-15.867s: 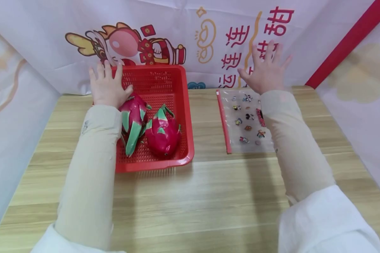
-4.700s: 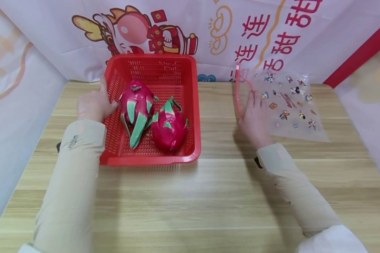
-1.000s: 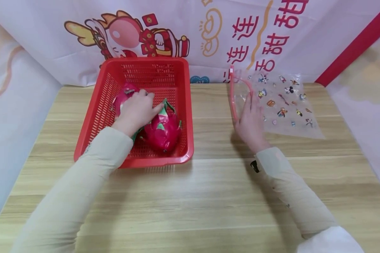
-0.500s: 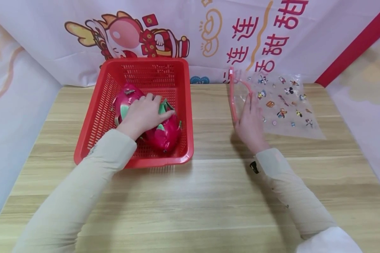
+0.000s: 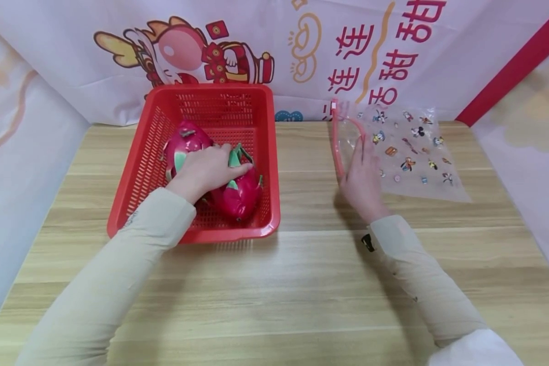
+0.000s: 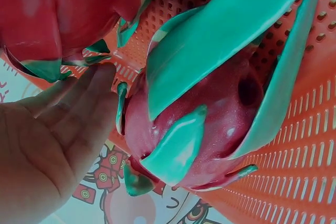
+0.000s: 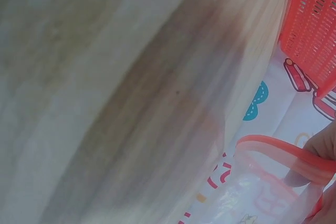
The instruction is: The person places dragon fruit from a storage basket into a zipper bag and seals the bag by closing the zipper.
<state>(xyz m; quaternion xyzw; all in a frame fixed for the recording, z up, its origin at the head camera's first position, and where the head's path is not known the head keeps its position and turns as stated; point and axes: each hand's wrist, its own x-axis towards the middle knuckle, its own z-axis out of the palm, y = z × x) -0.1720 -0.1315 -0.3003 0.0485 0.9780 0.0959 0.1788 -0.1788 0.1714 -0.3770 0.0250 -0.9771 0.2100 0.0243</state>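
Observation:
Two dragon fruits lie in a red plastic basket. The left dragon fruit has long green leaves, large in the left wrist view. The left hand reaches between the two. Its thumb lies over the right dragon fruit, and its fingers go down against that fruit's side, gripping it where it rests. From above, the fingertips are hidden. On the right, the right hand pinches the pink-edged mouth of a clear zip bag printed with cartoon figures; in the right wrist view its pink rim stands apart.
The basket and bag lie on a wooden table. Behind them rises a white printed cloth with a dragon figure and red characters. White walls stand left and right, with a red strip at the back right corner.
The left hand has left the basket's left rim, passed over the left dragon fruit and sunk between the two, thumb now on the right one. The right hand keeps the bag's mouth apart.

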